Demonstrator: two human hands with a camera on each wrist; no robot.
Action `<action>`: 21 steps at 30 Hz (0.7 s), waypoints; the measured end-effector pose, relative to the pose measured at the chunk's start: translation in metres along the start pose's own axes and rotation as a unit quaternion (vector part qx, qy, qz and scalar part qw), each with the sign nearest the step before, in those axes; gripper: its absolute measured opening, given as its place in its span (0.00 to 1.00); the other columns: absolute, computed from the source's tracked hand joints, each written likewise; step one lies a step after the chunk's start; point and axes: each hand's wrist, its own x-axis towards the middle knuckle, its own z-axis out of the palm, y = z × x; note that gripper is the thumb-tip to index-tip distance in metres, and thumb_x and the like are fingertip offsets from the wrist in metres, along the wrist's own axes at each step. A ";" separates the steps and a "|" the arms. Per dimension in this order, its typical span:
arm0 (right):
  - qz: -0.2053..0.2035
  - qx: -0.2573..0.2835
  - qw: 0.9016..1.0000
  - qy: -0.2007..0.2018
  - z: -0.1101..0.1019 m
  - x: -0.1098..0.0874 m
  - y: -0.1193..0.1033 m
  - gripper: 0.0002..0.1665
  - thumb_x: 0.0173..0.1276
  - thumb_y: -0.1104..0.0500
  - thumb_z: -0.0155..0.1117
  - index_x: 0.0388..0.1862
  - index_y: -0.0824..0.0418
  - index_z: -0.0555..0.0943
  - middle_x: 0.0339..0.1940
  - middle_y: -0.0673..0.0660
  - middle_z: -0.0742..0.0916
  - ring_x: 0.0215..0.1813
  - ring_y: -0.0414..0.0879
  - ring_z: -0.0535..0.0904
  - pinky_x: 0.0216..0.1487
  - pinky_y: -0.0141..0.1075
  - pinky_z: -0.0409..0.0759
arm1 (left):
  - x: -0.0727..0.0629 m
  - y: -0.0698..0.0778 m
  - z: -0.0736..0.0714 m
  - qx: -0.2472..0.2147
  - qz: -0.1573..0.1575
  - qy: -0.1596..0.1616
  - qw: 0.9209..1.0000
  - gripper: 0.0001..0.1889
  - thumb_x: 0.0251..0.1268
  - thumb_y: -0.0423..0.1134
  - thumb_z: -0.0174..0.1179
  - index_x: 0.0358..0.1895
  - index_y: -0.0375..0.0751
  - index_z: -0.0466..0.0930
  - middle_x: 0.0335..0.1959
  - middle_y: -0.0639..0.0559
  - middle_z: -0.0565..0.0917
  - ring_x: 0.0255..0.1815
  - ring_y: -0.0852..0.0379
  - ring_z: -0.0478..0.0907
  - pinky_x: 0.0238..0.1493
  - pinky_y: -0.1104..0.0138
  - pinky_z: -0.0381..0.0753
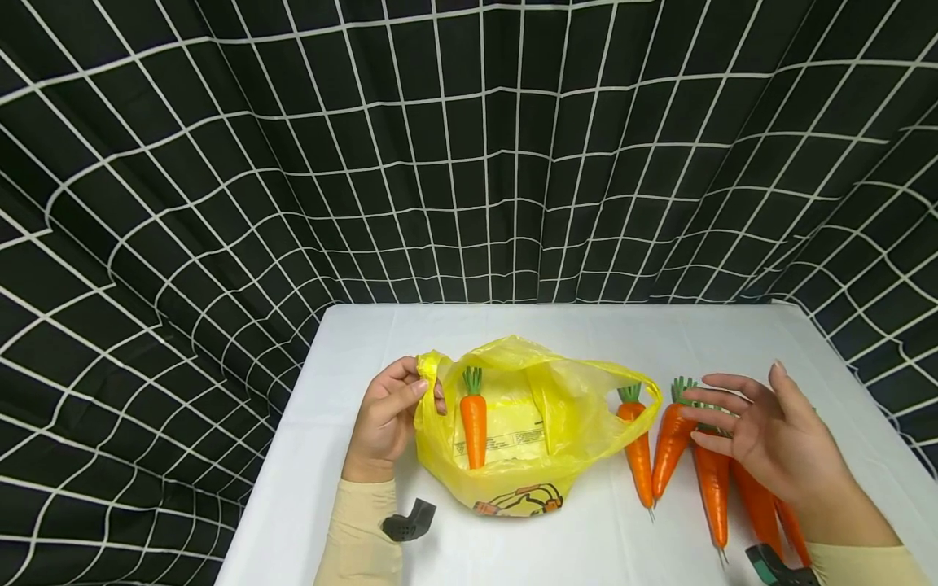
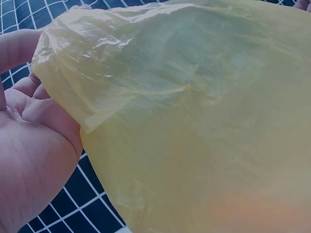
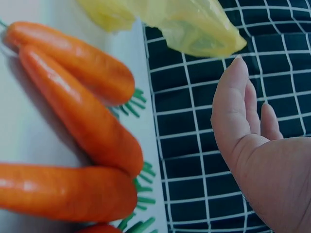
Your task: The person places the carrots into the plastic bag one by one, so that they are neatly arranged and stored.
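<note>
- While the left hand (image 1: pixel 388 419) pinches the yellow bag (image 1: pixel 506 480) at its left handle, thumb against fingers, the bag's mouth gapes open.
- One carrot (image 1: pixel 475 430) lies inside the bag, green top pointing away from the person, near printed lettering.
- Right hand (image 1: pixel 777 443): fingers apart and slightly bent, thumb raised; poised over the loose carrots (image 1: pixel 712 488), well apart from the bag. Right wrist view shows a gap between hand and carrots.
- Loose carrots lie right of the bag on the white table (image 1: pixel 586 541), tips toward the person; the leftmost shows partly through the bag's right handle loop. Exact count: cannot tell, hand overlaps some.
- Left wrist view: yellow film, blurred orange patch lower right.
</note>
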 end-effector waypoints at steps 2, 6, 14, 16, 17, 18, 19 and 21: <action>0.002 0.008 1.000 0.011 -0.005 -0.003 0.001 0.34 0.90 0.35 0.32 0.68 0.52 0.77 0.62 0.57 0.89 0.61 0.58 0.88 0.57 0.57 0.88 | 0.000 0.000 0.000 -0.002 -0.001 0.001 1.000 0.15 0.78 0.21 0.45 0.51 0.37 0.81 0.38 0.44 0.86 0.36 0.52 0.85 0.43 0.64 0.90; 0.012 0.008 0.999 0.047 -0.014 -0.009 0.003 0.33 0.89 0.33 0.33 0.65 0.50 0.79 0.60 0.55 0.90 0.59 0.56 0.89 0.54 0.58 0.90 | 0.000 -0.001 0.000 -0.005 -0.001 -0.001 1.000 0.15 0.78 0.21 0.45 0.51 0.37 0.81 0.38 0.44 0.86 0.36 0.52 0.85 0.43 0.64 0.90; -0.002 -0.013 0.997 0.079 -0.038 -0.024 0.009 0.32 0.89 0.32 0.34 0.67 0.49 0.76 0.58 0.52 0.90 0.56 0.53 0.90 0.51 0.57 0.91 | 0.000 -0.001 0.000 -0.004 0.002 -0.007 1.000 0.16 0.78 0.21 0.44 0.51 0.37 0.81 0.39 0.44 0.85 0.36 0.52 0.85 0.44 0.64 0.90; -0.004 -0.015 0.996 0.085 -0.046 -0.027 0.008 0.32 0.88 0.32 0.34 0.66 0.49 0.76 0.58 0.51 0.90 0.55 0.52 0.91 0.50 0.56 0.91 | 0.000 -0.001 0.000 -0.005 0.002 -0.008 1.000 0.16 0.78 0.21 0.44 0.51 0.37 0.81 0.39 0.44 0.85 0.36 0.52 0.85 0.44 0.64 0.90; -0.004 -0.009 0.996 0.086 -0.049 -0.029 0.007 0.32 0.88 0.31 0.34 0.66 0.49 0.76 0.57 0.51 0.91 0.55 0.52 0.91 0.49 0.56 0.91 | 0.000 -0.001 0.000 -0.005 0.002 -0.008 1.000 0.16 0.78 0.21 0.44 0.51 0.37 0.81 0.39 0.44 0.85 0.36 0.52 0.85 0.44 0.64 0.90; -0.003 -0.007 0.996 0.086 -0.053 -0.031 0.007 0.32 0.88 0.31 0.34 0.65 0.48 0.77 0.57 0.51 0.91 0.55 0.52 0.91 0.49 0.56 0.91 | 0.000 -0.001 0.000 -0.005 0.001 -0.008 1.000 0.16 0.78 0.21 0.44 0.51 0.37 0.81 0.39 0.44 0.85 0.36 0.52 0.85 0.44 0.64 0.90; -0.003 0.000 0.996 0.085 -0.056 -0.032 0.007 0.32 0.88 0.31 0.34 0.65 0.48 0.78 0.57 0.52 0.91 0.54 0.52 0.91 0.48 0.56 0.91 | 0.000 -0.001 0.000 -0.005 0.001 -0.007 1.000 0.16 0.78 0.21 0.44 0.51 0.37 0.81 0.39 0.44 0.85 0.36 0.52 0.85 0.44 0.64 0.90; -0.004 0.019 0.996 0.086 -0.062 -0.035 0.006 0.33 0.87 0.31 0.34 0.63 0.47 0.80 0.56 0.51 0.91 0.54 0.53 0.91 0.48 0.56 0.92 | 0.000 -0.001 0.000 -0.004 0.000 -0.006 1.000 0.16 0.78 0.21 0.44 0.51 0.37 0.81 0.39 0.44 0.85 0.36 0.52 0.85 0.44 0.64 0.90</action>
